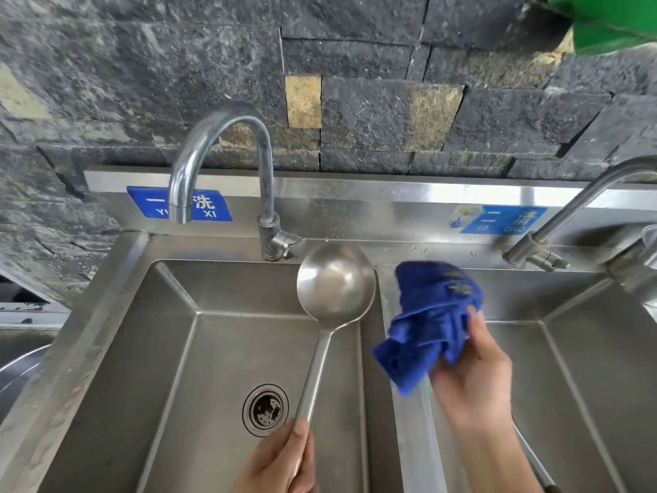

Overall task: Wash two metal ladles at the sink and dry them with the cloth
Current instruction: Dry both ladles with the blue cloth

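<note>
My left hand point(275, 460) grips the long handle of a metal ladle point(336, 282), held over the left sink basin point(199, 350) with its bowl up near the back rim. To its right, my right hand point(473, 382) holds a bunched blue cloth point(432, 322) above the divider between the basins; cloth and ladle bowl are a little apart. A thin metal handle, possibly of a second ladle point(533, 464), runs behind my right forearm in the right basin point(586, 368); its bowl is hidden.
A curved tap point(220, 147) stands behind the left basin, no water running, above a round drain point(265, 409). A second tap point(569, 215) serves the right basin. Blue labels sit on the steel backsplash. Dark stone wall behind; a metal bowl's edge point(17, 371) at far left.
</note>
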